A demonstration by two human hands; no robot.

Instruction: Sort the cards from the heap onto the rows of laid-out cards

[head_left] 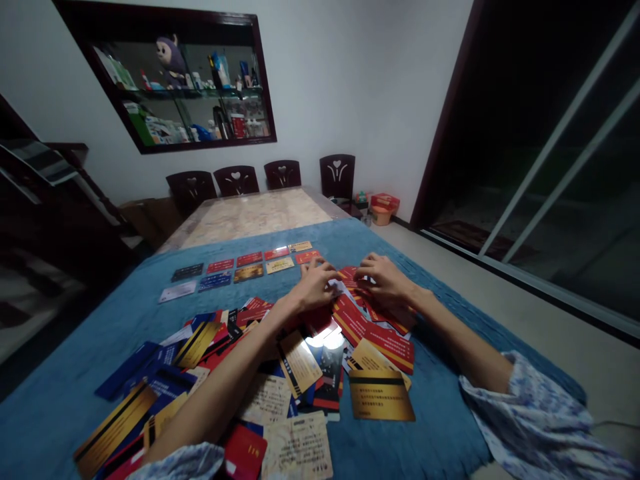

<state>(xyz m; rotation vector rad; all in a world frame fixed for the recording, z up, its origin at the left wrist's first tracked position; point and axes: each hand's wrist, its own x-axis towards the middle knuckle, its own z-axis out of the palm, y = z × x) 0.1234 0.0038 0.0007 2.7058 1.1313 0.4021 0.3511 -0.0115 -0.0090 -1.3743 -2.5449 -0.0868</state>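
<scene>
A loose heap of bank-style cards, red, gold, blue, black and cream, covers the near part of the blue cloth. My left hand (pixel 316 285) is at the heap's far edge, its fingers bent and closed on a pale card (pixel 341 289). Just to its right, my right hand (pixel 384 279) is over red cards (pixel 373 332), fingers curved and apart, with no card seen in its grip. Beyond my left hand, cards lie in two rows, among them a gold card (pixel 249 273) and a blue card (pixel 215 281). My left forearm hides part of the heap.
The blue cloth (pixel 430 433) covers the near part of a long marble-topped table (pixel 250 215). Dark chairs (pixel 337 175) stand at its far end. A shelf niche (pixel 200 92) is in the wall, and a sliding glass door (pixel 550 167) is on the right.
</scene>
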